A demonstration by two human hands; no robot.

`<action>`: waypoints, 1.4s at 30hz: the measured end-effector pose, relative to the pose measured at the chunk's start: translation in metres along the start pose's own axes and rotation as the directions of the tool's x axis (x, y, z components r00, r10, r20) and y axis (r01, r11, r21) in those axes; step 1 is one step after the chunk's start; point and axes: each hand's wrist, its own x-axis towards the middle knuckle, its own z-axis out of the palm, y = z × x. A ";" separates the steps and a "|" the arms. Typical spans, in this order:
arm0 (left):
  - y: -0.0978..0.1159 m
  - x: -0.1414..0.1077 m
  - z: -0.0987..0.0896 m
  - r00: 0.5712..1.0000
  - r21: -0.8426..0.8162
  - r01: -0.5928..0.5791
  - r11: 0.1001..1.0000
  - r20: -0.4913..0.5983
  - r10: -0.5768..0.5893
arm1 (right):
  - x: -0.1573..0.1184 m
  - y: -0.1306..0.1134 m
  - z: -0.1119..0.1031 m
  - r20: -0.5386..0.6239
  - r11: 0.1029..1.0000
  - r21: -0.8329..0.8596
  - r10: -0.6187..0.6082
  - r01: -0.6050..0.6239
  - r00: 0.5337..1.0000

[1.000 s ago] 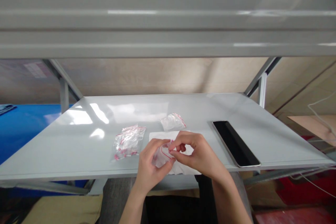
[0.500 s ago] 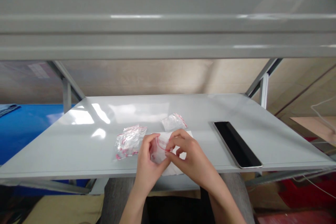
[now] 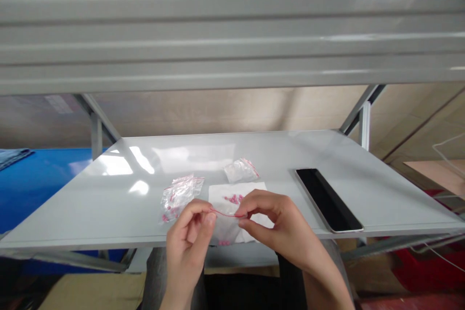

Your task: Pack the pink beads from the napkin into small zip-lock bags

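As the left hand (image 3: pixel 189 242) and right hand (image 3: pixel 281 225) pinch it from either side, a clear zip bag (image 3: pixel 225 227) with a red-lined mouth hangs over a white paper sheet (image 3: pixel 221 194). The hands are close but apart, each clamped on one end of the bag's top edge; whether the mouth is open or sealed I cannot tell. A small cluster of pink beads (image 3: pixel 234 198) lies loose on the sheet, so one lot seems to be out of its bag already. To the left, a second zip bag (image 3: pixel 179 196) holds more pink beads — these look untouched — and a smaller cloudy bag (image 3: pixel 240 170) lies beyond the sheet, its contents unclear. All of this sits on a pale grey table (image 3: pixel 261 155), with a black tablet (image 3: pixel 329 199) off to the right.
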 end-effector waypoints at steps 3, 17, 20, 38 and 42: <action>0.003 -0.003 0.001 0.997 0.034 -0.038 0.999 -0.066 0.040 | -0.001 0.000 0.002 -0.058 1.000 0.019 0.006 -0.005 0.998; 0.004 -0.003 -0.005 0.990 0.152 -0.137 0.979 0.039 0.132 | -0.009 -0.001 -0.003 -0.206 0.996 -0.080 0.025 -0.042 0.978; 0.010 -0.004 -0.010 0.978 0.120 -0.172 0.978 0.137 0.156 | -0.013 -0.006 -0.001 -0.178 0.996 -0.078 0.015 -0.030 0.984; 0.022 0.000 -0.011 0.855 0.265 -0.455 0.850 0.397 0.334 | -0.018 -0.017 0.021 -0.001 0.985 -0.164 -0.044 0.043 0.999; 0.022 0.002 -0.015 0.857 0.276 -0.450 0.849 0.402 0.323 | -0.017 -0.016 0.019 0.017 0.984 -0.168 -0.050 0.052 0.999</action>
